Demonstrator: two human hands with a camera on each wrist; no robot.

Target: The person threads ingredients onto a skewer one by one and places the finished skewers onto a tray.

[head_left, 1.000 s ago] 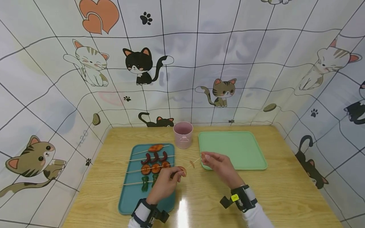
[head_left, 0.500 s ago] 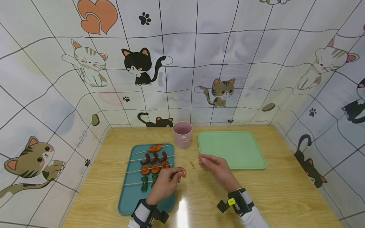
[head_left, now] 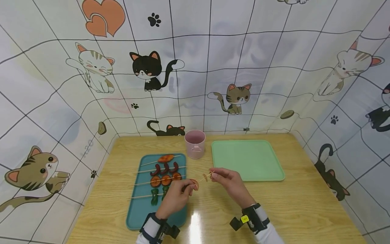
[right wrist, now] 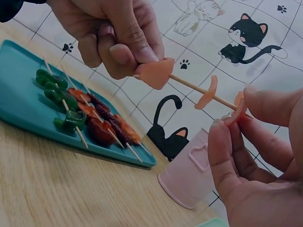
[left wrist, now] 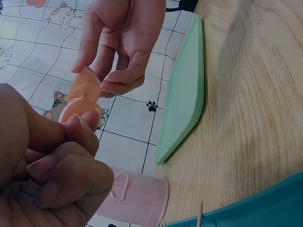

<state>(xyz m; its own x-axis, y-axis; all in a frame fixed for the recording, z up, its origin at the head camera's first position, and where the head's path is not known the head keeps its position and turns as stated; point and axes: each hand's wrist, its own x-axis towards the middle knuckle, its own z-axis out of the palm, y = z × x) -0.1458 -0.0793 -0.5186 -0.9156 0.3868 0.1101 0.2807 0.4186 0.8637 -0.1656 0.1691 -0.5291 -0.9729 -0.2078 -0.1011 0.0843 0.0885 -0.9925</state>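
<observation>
A thin wooden skewer (right wrist: pixel 189 86) spans the gap between my two hands, above the table. My left hand (head_left: pixel 175 198) pinches an orange, curved slice (right wrist: pixel 157 73) at one end of it, in front of the teal tray. Partway along the stick sits a second curved slice (right wrist: pixel 207 94), touched by neither hand. At the other end my right hand (head_left: pixel 230 183) pinches a third orange slice (right wrist: pixel 239 111) between thumb and fingers, with the stick's tip just past it. In the left wrist view the slices overlap in a row.
The teal tray (head_left: pixel 138 213) on the left bears several loaded skewers, with green, red and brown pieces; some stick ends jut over its rim. A pink cup (head_left: pixel 195 149) stands at the back middle. A light green tray (head_left: pixel 248 159) lies at the back right.
My right hand has moved left and slightly down along the skewer, bringing its slice closer to the middle one. My left hand has stayed nearly still.
</observation>
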